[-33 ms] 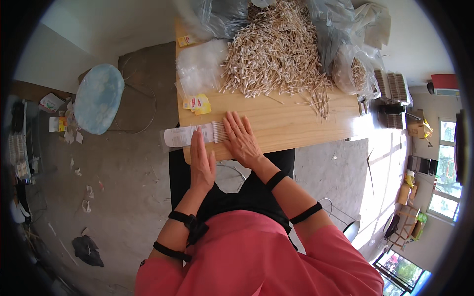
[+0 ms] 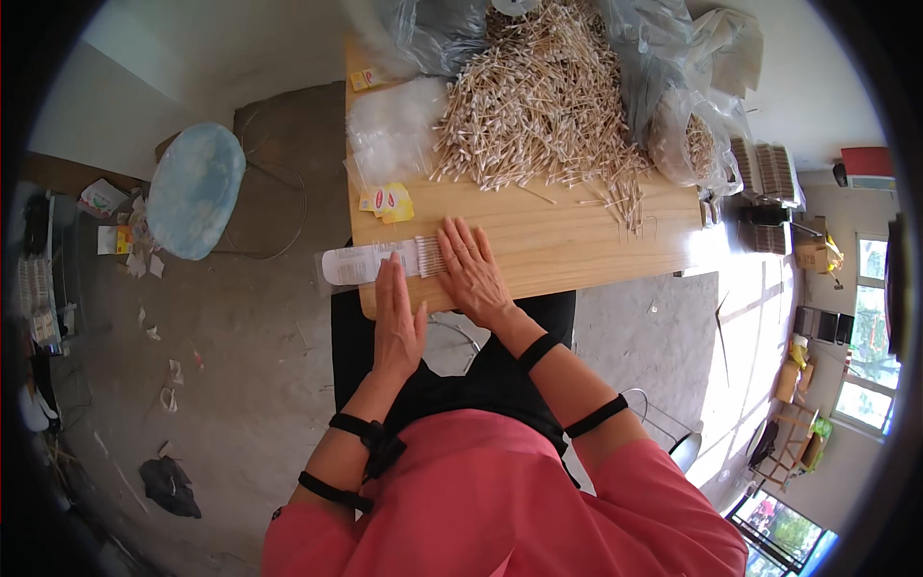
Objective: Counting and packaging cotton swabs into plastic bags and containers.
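Wooden and pale, the table (image 2: 577, 240) carries a clear packet of cotton swabs (image 2: 380, 262) at its near left corner, and both hands lie flat on it. The packet runs left to right and juts out past the table's left edge. Its left part is white, while the swab tips show as a row at its right end.

The left hand (image 2: 396, 322) rests open, fingers straight and together, with the fingertips on the packet's lower edge near its middle. The right hand (image 2: 473, 272) is also open, palm down and fingers spread, just right of the packet; its thumb side touches the end where the swab tips show. Neither hand grips anything. The two hands lie close beside each other, the packet under the tips of the left and against the side of the right.

Farther back on the table, well apart from the hands, spreads a big heap of loose cotton swabs (image 2: 543, 106). A stack of empty clear bags (image 2: 389, 135) lies left of the heap, with small yellow labels (image 2: 386, 202) between that stack and the packet. On the floor to the left stands a round blue stool (image 2: 195, 190).
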